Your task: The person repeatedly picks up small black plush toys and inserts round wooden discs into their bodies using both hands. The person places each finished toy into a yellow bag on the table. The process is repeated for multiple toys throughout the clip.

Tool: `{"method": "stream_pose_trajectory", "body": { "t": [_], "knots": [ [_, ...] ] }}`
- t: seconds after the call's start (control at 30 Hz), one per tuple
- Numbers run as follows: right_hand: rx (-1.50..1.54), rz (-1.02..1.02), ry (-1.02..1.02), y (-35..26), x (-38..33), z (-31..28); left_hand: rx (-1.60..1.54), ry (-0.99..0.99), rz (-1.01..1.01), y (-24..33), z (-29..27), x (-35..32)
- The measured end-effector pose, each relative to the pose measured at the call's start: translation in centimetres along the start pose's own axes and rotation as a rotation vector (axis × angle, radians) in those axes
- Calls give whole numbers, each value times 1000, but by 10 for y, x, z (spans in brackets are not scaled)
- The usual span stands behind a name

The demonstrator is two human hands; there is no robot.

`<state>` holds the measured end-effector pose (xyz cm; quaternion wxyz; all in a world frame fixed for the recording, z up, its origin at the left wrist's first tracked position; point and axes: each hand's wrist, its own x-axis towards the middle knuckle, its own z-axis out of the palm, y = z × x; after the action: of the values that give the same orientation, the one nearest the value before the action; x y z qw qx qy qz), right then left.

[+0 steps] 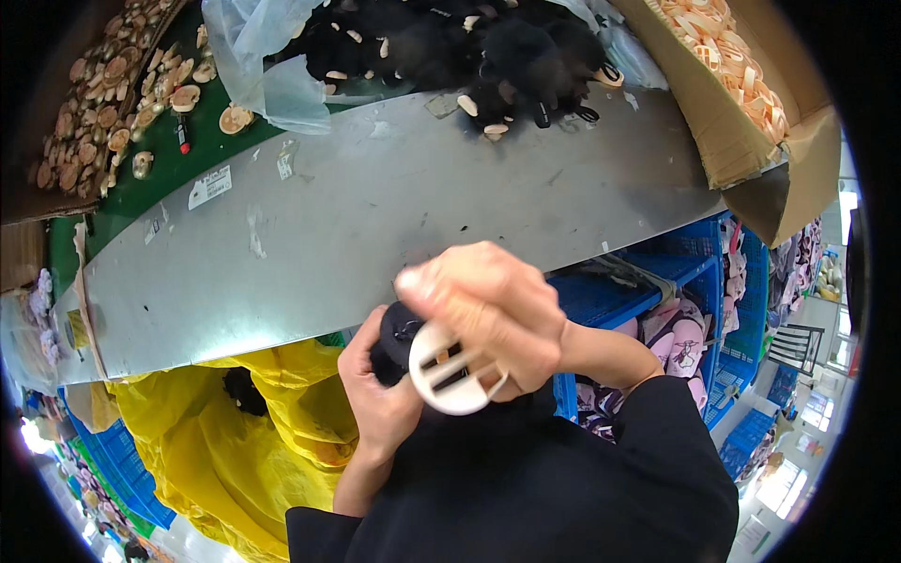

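Observation:
My left hand (385,413) is closed around a black soft, rounded fabric piece (398,328) just past the metal table's near edge. Above and to its right, my right hand (502,314) grips a cream plastic slotted disc (441,372), its fingers curled over the far side. The disc overlaps the black piece in view, so I cannot tell whether they touch. Motion smears my right hand somewhat. Farther back on the table lies a pile of black fuzzy pieces (526,56) with small cream parts among them.
The bare metal table (375,197) fills the middle. A cardboard box (699,113) of cream plastic straps (741,75) stands far right. Round tan and metallic pieces (94,113) lie far left near a red-tipped pen (182,131). A yellow bag (206,441) and blue crates (601,300) flank me.

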<state>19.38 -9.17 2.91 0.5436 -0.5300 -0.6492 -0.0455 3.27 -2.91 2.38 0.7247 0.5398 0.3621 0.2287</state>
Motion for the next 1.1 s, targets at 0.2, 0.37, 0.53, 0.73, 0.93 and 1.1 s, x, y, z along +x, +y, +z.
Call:
{"method": "stream_pose_trajectory", "body": {
  "t": [0.2, 0.37, 0.53, 0.73, 0.93, 1.1],
  "knots": [
    [233, 117, -241, -1, -10, 6, -11, 61, 17, 10, -2, -1],
    [376, 192, -330, -1, -14, 6, 8, 14, 18, 5, -7, 2],
    [417, 49, -374, 4, -4, 11, -35, -84, -106, 17, -14, 0],
    [393, -23, -391, 11, -6, 20, -93, -194, -200, 18, -32, 1],
    [353, -83, -313, 5, -12, 23, -408, -236, -363, 9, -36, -6],
    [352, -31, -223, 0, -4, 25, 47, -47, -42, 7, -27, -10]
  ]
}}
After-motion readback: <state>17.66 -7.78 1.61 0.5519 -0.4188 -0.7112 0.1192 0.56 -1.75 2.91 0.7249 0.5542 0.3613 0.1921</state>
